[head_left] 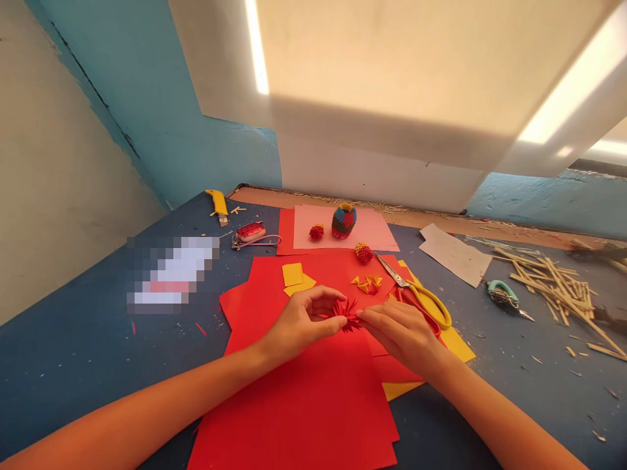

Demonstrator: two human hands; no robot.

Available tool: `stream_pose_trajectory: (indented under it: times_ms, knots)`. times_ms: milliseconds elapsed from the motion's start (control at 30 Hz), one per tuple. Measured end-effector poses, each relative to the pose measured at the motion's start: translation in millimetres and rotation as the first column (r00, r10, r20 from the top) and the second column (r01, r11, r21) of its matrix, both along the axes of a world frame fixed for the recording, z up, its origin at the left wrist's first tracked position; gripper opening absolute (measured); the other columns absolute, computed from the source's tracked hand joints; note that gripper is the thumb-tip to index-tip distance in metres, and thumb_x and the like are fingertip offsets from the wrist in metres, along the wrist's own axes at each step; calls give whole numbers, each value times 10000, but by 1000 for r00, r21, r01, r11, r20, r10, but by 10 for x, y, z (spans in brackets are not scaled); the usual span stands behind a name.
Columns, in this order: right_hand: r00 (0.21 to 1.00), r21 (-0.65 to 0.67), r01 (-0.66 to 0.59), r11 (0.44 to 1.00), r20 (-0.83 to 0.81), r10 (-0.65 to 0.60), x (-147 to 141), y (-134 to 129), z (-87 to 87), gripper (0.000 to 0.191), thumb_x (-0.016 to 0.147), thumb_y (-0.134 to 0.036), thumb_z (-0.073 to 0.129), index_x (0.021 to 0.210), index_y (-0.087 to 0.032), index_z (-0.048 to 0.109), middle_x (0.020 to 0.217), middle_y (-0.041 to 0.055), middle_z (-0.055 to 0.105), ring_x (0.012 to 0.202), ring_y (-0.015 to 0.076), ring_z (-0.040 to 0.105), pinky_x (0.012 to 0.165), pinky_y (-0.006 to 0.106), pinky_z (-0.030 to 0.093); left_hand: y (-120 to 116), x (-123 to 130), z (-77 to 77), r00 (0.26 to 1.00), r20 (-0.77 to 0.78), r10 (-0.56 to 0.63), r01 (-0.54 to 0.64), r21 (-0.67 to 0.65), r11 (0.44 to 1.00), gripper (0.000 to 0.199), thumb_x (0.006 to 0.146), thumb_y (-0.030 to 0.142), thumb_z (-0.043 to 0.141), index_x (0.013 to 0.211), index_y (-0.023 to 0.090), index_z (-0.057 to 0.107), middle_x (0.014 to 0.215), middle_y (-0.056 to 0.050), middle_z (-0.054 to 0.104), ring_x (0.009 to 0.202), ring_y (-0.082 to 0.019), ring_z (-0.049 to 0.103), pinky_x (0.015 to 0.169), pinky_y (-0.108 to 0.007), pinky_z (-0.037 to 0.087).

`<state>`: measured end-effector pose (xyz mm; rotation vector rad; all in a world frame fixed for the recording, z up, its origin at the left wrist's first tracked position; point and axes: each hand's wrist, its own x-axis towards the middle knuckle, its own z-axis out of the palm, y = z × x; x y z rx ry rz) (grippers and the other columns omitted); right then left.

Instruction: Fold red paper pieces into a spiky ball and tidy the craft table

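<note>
My left hand [298,323] and my right hand [399,333] meet over a stack of red paper sheets [304,398] on the blue table. Between their fingertips is a small spiky red folded-paper piece [345,312], pinched from both sides. Just beyond it lie several small yellow folded triangles [367,282] and two yellow paper squares [294,277]. Yellow-handled scissors [421,297] rest right beside my right hand, blades pointing away.
A pink sheet [372,232] at the back carries a multicoloured paper egg [343,220] and a small red ball [316,231]; another ball [363,252] sits near it. A yellow knife [217,203], nail clipper [249,233], teal cutters [504,297], wooden sticks [558,287] lie around.
</note>
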<state>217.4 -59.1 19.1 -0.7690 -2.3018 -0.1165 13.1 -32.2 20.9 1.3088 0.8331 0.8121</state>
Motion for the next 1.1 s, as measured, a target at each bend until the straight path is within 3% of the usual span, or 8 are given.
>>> stream_pose_trajectory:
  times_ms: [167, 333, 533, 733, 833, 900, 967, 1100]
  knots:
    - [1000, 34, -5, 999, -22, 6, 15, -15, -1, 247, 881, -70, 477, 1041, -195, 616, 757, 34, 697, 583, 128, 621, 513, 242, 446, -29, -2, 21, 999, 31, -42, 43, -36, 998, 239, 673, 203, 710, 876, 166, 590, 833, -24, 689, 764, -170, 691, 676, -237, 527]
    - [1000, 33, -28, 999, -3, 28, 24, -22, -16, 261, 895, -63, 447, 1062, -183, 608, 799, 51, 710, 645, 134, 659, 552, 239, 498, -43, 8, 19, 998, 43, -54, 57, -74, 996, 263, 659, 216, 728, 875, 159, 588, 804, -34, 702, 755, -181, 697, 676, -246, 529]
    - [997, 49, -78, 996, 21, 77, 23, -27, -10, 322, 913, -75, 401, 1163, -192, 568, 826, 68, 715, 714, 160, 686, 557, 244, 524, -45, 2, 10, 999, 10, -37, 38, -49, 998, 267, 669, 248, 729, 885, 161, 600, 799, -34, 696, 763, -197, 699, 668, -260, 537]
    - [990, 11, -99, 995, 99, 97, 16, -12, 17, 309, 929, -107, 373, 1142, -183, 583, 877, 84, 717, 744, 165, 688, 588, 252, 532, -12, -4, -6, 998, -21, -59, 58, -13, 998, 253, 675, 246, 718, 881, 159, 598, 818, -44, 695, 773, -199, 694, 701, -282, 537]
    - [999, -4, 2, 1000, 49, -2, 158, 77, 90, 197, 911, -184, 476, 1020, -221, 636, 820, 41, 721, 692, 148, 681, 603, 235, 524, 50, -25, 29, 998, -36, -51, 52, 33, 998, 246, 697, 274, 704, 876, 154, 588, 857, -57, 688, 803, -206, 689, 753, -312, 533]
    - [977, 9, 186, 982, -107, -184, 316, 163, 128, 164, 903, -198, 495, 928, -232, 654, 802, 32, 719, 668, 145, 672, 606, 238, 515, 108, -54, 48, 999, -52, 10, -8, 39, 999, 264, 699, 301, 703, 876, 157, 571, 859, -50, 676, 801, -199, 684, 747, -312, 531]
    - [903, -36, 375, 926, -210, -374, 472, 254, 133, 177, 907, -223, 482, 912, -224, 659, 758, 36, 701, 629, 148, 648, 575, 251, 495, 165, -85, 48, 994, -74, 77, -75, 36, 997, 287, 693, 326, 707, 873, 163, 555, 857, -38, 659, 786, -186, 674, 701, -291, 529]
    - [926, -140, 375, 916, 99, -364, 602, 383, 18, 210, 904, -238, 468, 944, -213, 672, 889, 64, 687, 776, 185, 650, 624, 276, 480, 221, -110, 9, 989, -116, 88, -84, 36, 996, 320, 700, 367, 694, 902, 168, 546, 881, -41, 638, 794, -184, 659, 644, -273, 524]
